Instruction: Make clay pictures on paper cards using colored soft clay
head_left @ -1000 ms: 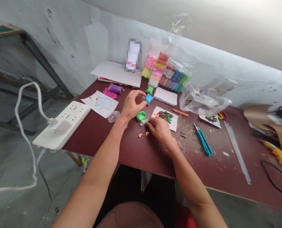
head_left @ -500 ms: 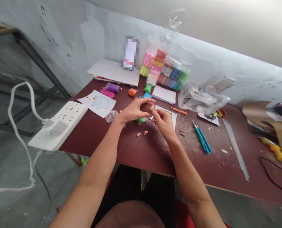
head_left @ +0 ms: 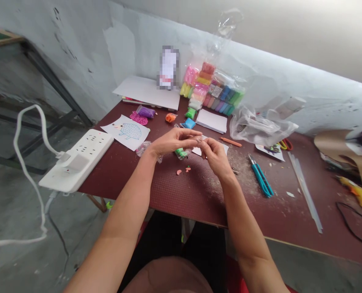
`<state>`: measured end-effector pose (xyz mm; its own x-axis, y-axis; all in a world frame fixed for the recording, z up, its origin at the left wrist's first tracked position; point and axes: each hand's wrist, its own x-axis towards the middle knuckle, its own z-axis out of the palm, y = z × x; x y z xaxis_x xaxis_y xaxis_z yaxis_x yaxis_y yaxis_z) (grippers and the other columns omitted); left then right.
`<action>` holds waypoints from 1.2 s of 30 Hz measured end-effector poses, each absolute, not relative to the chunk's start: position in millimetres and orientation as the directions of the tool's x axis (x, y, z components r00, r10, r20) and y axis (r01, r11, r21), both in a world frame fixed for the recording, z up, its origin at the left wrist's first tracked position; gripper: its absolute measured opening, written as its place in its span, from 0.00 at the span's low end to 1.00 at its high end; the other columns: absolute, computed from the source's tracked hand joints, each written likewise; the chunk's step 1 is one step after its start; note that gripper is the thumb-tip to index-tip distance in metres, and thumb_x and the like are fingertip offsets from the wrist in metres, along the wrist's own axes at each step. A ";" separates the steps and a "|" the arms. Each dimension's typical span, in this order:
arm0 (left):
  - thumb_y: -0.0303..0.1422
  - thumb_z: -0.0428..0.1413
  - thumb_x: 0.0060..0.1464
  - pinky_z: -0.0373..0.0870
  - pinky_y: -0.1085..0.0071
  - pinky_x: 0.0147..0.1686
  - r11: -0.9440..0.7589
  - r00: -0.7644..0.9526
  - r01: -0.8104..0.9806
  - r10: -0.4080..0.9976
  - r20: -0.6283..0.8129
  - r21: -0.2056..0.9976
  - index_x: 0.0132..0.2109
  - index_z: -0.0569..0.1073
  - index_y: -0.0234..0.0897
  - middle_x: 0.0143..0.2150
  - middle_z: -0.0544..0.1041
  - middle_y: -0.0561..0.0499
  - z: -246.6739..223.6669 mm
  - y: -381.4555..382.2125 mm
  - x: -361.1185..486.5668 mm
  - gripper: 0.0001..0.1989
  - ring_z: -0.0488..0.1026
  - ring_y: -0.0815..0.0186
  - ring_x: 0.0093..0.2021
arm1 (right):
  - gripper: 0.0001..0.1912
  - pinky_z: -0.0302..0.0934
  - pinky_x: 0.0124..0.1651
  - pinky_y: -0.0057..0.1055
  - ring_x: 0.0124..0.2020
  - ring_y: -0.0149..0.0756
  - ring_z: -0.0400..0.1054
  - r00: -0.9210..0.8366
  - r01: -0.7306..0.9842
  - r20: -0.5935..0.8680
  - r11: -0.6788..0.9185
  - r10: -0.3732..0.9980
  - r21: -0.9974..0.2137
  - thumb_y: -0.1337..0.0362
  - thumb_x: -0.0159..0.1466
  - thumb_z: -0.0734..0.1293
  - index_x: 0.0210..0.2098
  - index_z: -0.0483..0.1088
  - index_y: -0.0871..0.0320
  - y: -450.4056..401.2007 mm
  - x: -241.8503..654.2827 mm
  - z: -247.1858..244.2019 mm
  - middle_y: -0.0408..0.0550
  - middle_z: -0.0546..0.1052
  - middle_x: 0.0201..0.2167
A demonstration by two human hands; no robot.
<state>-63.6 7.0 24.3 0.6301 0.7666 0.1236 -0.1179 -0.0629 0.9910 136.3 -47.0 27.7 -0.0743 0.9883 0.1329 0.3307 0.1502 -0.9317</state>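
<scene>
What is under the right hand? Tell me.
A white paper card lies beneath the right hand, showing only at its edges; the hands cover its middle, so what is on it cannot be seen.

I sit at a dark red work table (head_left: 181, 199) in front of a white wall (head_left: 123, 53), and its paint is patched and peeling in many places. Above the wall is a smooth pale surface (head_left: 275, 32), the brightest part of the room. On my left stands the dark metal frame (head_left: 53, 85) of another table, over a grey concrete floor (head_left: 16, 228).
</scene>
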 end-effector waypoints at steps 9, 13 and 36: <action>0.35 0.71 0.52 0.79 0.62 0.50 -0.210 0.591 -0.217 0.749 0.300 0.953 0.58 0.83 0.44 0.62 0.80 0.41 31.8 2.1 -66.3 0.25 0.80 0.54 0.57 | 0.28 0.55 0.27 0.29 0.22 0.28 0.57 -0.079 0.125 0.058 0.068 0.995 -0.990 0.34 0.63 0.69 0.30 0.68 0.53 -48.9 139.0 26.3 0.38 0.65 0.22; 0.42 0.71 0.54 0.79 0.60 0.51 -0.148 0.588 -0.246 0.763 0.269 0.958 0.50 0.85 0.37 0.56 0.83 0.41 34.3 0.3 -58.0 0.19 0.81 0.55 0.53 | 0.23 0.58 0.27 0.30 0.22 0.29 0.60 -0.113 0.137 0.030 0.045 0.993 -0.990 0.40 0.64 0.70 0.31 0.70 0.54 -49.6 133.4 24.2 0.40 0.69 0.23; 0.32 0.65 0.56 0.72 0.72 0.26 -0.013 0.651 -0.087 0.756 0.066 0.996 0.44 0.75 0.36 0.39 0.83 0.46 34.2 -3.2 -63.8 0.10 0.80 0.66 0.30 | 0.13 0.61 0.36 0.31 0.31 0.32 0.65 -0.123 0.297 0.143 0.174 0.982 -0.939 0.52 0.62 0.73 0.33 0.74 0.55 -52.8 147.1 35.6 0.42 0.75 0.29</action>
<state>-63.8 -3.2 34.2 0.6512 0.7560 0.0662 -0.0867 -0.0125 0.9962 147.1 -52.8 35.6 -0.1226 0.9821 0.1432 0.2969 0.1740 -0.9389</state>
